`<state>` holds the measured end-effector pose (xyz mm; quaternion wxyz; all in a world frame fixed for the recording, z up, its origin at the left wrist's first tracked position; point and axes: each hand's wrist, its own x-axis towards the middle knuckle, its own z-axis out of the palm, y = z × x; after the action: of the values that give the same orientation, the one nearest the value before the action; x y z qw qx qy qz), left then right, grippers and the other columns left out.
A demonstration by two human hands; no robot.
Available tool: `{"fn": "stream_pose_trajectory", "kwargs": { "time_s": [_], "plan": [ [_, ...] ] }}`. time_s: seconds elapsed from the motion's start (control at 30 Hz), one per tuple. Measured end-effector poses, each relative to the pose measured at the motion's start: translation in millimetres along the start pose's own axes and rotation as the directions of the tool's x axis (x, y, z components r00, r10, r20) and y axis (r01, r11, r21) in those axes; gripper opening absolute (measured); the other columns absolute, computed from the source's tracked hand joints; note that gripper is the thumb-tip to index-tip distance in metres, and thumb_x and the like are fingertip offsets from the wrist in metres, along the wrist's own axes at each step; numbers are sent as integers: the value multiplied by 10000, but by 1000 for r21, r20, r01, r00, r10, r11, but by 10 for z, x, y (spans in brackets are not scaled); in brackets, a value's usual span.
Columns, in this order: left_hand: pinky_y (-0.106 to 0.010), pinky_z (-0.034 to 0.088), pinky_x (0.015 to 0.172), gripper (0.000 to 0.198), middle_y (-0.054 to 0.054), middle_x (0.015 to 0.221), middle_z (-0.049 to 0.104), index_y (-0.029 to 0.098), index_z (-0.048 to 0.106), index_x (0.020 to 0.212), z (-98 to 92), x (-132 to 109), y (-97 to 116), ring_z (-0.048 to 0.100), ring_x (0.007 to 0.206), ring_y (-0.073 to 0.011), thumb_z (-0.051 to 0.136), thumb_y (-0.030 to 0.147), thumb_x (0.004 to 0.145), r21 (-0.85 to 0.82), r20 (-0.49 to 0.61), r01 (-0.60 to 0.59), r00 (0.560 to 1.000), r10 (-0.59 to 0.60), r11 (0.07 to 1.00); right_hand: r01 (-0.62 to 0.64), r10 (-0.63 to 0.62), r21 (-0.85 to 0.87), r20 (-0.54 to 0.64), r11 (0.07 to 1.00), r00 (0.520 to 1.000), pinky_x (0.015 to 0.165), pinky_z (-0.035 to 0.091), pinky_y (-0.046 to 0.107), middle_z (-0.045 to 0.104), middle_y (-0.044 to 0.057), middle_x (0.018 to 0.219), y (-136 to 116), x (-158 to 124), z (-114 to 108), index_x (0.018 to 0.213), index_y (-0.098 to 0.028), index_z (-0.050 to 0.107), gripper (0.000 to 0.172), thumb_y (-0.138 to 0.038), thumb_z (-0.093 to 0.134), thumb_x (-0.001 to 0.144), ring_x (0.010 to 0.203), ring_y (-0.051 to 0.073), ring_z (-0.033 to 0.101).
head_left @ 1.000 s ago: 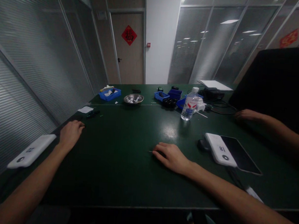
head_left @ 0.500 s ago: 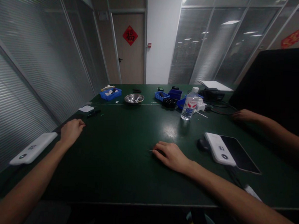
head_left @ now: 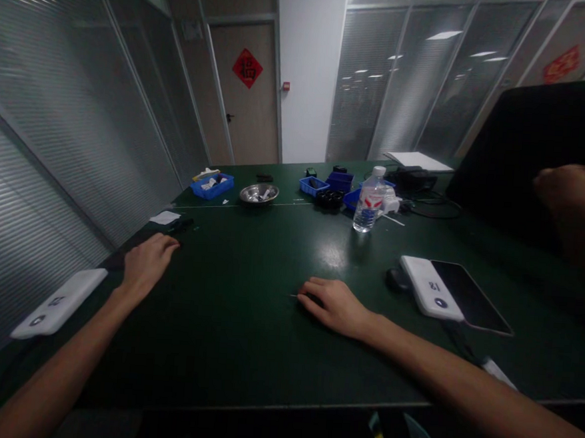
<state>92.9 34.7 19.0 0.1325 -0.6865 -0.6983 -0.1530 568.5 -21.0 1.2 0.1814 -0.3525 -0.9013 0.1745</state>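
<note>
My left hand [head_left: 149, 262] is over the left side of the dark green table [head_left: 234, 335], with its thumb and fingers pinched together. What it pinches, if anything, is too small and dark to make out. Near the table's middle, my right hand [head_left: 334, 305] rests low with curled fingers. A thin light-coloured rod [head_left: 294, 295] sticks out to the left from its fingertips; the rest of it is hidden by the hand. Beyond my left hand lie a white paper [head_left: 165, 217] and a small dark object [head_left: 180, 225].
At the back are a metal bowl [head_left: 258, 201], a blue tray [head_left: 212, 194], more blue bins [head_left: 313, 186] and a water bottle [head_left: 368, 201]. White power banks [head_left: 61, 303] lie at both sides, with a dark tablet [head_left: 470, 295] at right. A co-worker's hand [head_left: 570, 188] is before a black screen [head_left: 523, 138].
My left hand has moved a little to the right, still pinched. My right hand has stayed in place. The co-worker's hand has risen off the table and shifted right.
</note>
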Motion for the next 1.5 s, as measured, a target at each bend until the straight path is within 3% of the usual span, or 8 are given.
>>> {"fn": "stream_pose_trajectory", "kwargs": {
  "time_s": [0.1, 0.2, 0.3, 0.4, 0.67, 0.87, 1.33, 1.5],
  "plan": [
    [-357, 507, 806, 298, -42, 1156, 693, 241, 707, 1104, -208, -89, 583, 660, 1002, -246, 485, 415, 1007, -178, 27, -170, 984, 178, 969, -2, 2, -10, -7, 1000, 1000, 723, 454, 267, 667, 52, 993, -5, 5, 3, 1096, -194, 682, 267, -362, 475, 1069, 804, 156, 622],
    [-314, 512, 813, 246, -29, 1123, 689, 249, 704, 1120, -351, -276, 1252, 659, 968, -193, 516, 370, 1016, -371, 63, -369, 905, 420, 852, -12, 12, -3, -14, 1000, 1000, 720, 449, 268, 665, 54, 990, -24, 3, -3, 1090, -187, 681, 275, -358, 467, 1070, 800, 155, 621],
    [-289, 508, 759, 221, -32, 1081, 685, 241, 709, 1106, -338, -490, 1812, 658, 915, -168, 526, 330, 1021, -468, 83, -513, 785, 613, 720, -29, 30, 3, -34, 1000, 999, 723, 441, 274, 661, 53, 962, -35, -1, -2, 1073, -182, 684, 269, -340, 467, 1066, 792, 157, 618],
    [-279, 500, 693, 203, -38, 1047, 680, 228, 711, 1085, -195, -660, 2116, 652, 836, -156, 529, 289, 1021, -526, 81, -554, 722, 687, 645, -45, 44, -6, -44, 999, 998, 725, 430, 277, 657, 48, 942, -35, -2, 1, 1061, -189, 688, 240, -316, 485, 1052, 787, 159, 613],
    [-291, 515, 768, 219, -51, 1076, 651, 220, 695, 1101, -27, -738, 2140, 623, 882, -156, 508, 311, 1032, -678, 38, -464, 753, 657, 571, -71, 69, -31, -45, 997, 997, 669, 388, 264, 657, 38, 902, -44, -4, -14, 1007, -191, 695, 203, -288, 516, 1020, 736, 147, 590],
    [-283, 453, 669, 283, -36, 1016, 631, 226, 680, 1149, 15, -690, 2123, 546, 760, -147, 715, 362, 903, -741, 113, -304, 822, 558, 599, -65, 64, -24, -48, 998, 997, 683, 397, 261, 660, 37, 889, -39, 7, -4, 987, -187, 696, 188, -274, 530, 1004, 733, 145, 589],
    [-311, 495, 799, 203, -48, 1086, 697, 227, 717, 1116, -1, -669, 2112, 624, 965, -186, 666, 321, 943, -803, 150, -264, 778, 611, 534, 12, -12, 10, -29, 1000, 1000, 693, 411, 262, 654, 36, 923, -42, -12, 5, 1027, -190, 685, 185, -286, 527, 1014, 746, 143, 588],
    [-297, 503, 768, 254, -40, 1083, 729, 234, 724, 1175, -29, -667, 2099, 638, 842, -157, 679, 315, 938, -823, 156, -220, 798, 581, 524, 36, -28, 97, -76, 995, 997, 715, 429, 266, 648, 41, 942, -71, -21, -19, 1060, -182, 668, 234, -310, 472, 1058, 777, 145, 600]
  ]
}}
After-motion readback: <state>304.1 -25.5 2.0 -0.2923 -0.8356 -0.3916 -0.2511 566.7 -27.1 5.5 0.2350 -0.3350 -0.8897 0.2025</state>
